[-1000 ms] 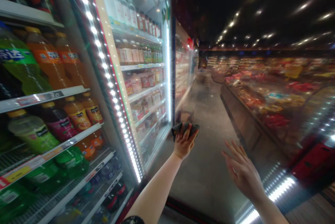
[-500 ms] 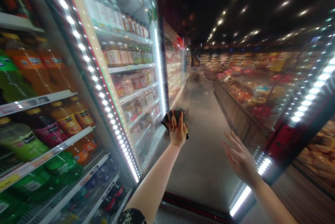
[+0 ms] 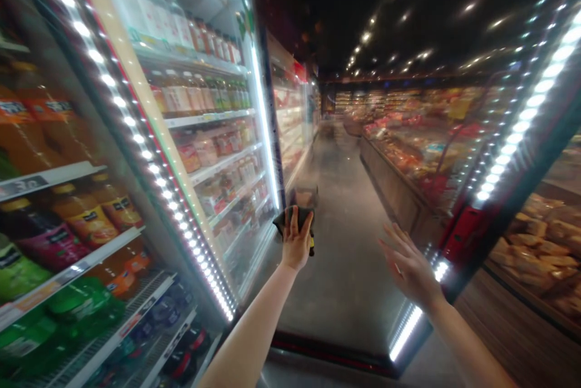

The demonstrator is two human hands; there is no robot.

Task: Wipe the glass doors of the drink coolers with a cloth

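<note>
left hand point(image 3: 297, 246) gripping dark cloth point(image 3: 284, 223) against glass fridge door point(image 3: 349, 303), right hand point(image 3: 408, 267) fully open, fingers spread, empty

Covering most of the dark cloth point(image 3: 282, 223) with the left hand point(image 3: 297, 244), leaving only edges showing. Running off the bottom edge with both forearms point(image 3: 254, 327), below the left hand and right hand point(image 3: 408, 267). Blurring past reading on the bottle labels point(image 3: 27, 111) left of the left hand and the goods point(image 3: 408, 140) beyond the right hand
</note>
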